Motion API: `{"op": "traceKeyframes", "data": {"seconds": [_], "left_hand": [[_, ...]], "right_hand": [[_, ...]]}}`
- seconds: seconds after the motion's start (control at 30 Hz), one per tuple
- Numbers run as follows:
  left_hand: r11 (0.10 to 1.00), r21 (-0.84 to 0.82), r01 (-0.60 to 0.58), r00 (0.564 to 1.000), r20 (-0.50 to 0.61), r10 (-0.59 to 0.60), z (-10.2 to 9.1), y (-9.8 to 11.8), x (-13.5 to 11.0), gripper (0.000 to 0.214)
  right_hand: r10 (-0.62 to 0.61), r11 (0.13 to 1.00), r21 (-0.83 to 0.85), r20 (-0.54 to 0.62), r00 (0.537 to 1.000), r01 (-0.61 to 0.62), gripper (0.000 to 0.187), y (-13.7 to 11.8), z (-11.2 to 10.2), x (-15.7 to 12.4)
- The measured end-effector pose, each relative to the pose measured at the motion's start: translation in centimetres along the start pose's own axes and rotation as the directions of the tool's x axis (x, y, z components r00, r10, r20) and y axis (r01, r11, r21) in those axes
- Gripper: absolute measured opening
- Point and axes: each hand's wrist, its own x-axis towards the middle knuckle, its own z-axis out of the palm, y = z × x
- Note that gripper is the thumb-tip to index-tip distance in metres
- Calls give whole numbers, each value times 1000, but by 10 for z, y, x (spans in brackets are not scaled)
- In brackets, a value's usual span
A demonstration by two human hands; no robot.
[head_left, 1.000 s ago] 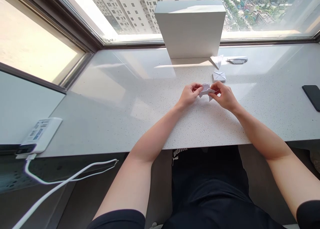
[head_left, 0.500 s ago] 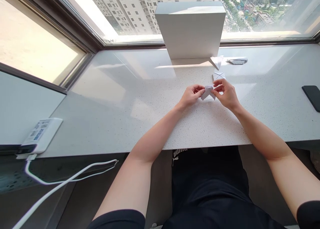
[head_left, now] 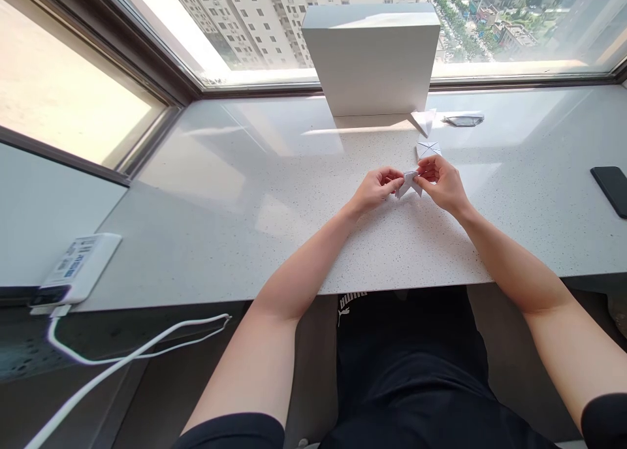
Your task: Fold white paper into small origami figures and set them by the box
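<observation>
A small piece of folded white paper [head_left: 409, 184], with two flaps pointing down, is held between my hands just above or on the counter. My left hand [head_left: 378, 187] pinches its left side between thumb and fingers. On the other side, my right hand [head_left: 442, 183] grips the right edge, thumb in front and fingers behind. Right behind my right fingers lies a flat folded paper square [head_left: 428, 149] with crossing creases, partly covered by them. A white paper triangle [head_left: 425, 121] rests farther back, by the box.
A large white box [head_left: 375, 70] stands against the window. Right of it lies a slim folded whitish item [head_left: 464, 120]. A black phone [head_left: 610, 189] is at the far right. A white power bank [head_left: 78, 266] with a cable [head_left: 105, 371] sits at the counter's left edge.
The folded paper has tilted a little between my fingers, its top edge now slanting. Both hands stay in nearly the same place and keep their pinch.
</observation>
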Motion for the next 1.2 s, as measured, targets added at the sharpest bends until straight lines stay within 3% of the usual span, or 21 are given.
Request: {"op": "traceKeyframes", "data": {"seconds": [0.27,0.53,0.7,0.87,1.03,1.2], "left_hand": [[1000,24,12,1000,3,-12,1,6,-3,35],[989,137,-51,998,-35,56,4,3,-5,36],[992,109,-61,995,-72,69,3,2,-1,33],[998,28,-56,991,-124,59,1,-1,3,34],[998,-55,-22,989,-148,14,1,-8,7,36],[999,9,-34,992,-118,35,-2,-11,6,33]], "right_hand": [[15,1000,6,-9,1000,-15,49,0,0,-1],[15,1000,-15,19,1000,-14,58,-5,-1,-1],[29,999,-36,26,999,-28,69,-4,-2,0],[80,996,26,125,989,-84,75,-3,-2,3],[80,992,84,110,991,-89,81,4,0,5],[96,990,91,105,990,-105,79,8,-2,7]]}}
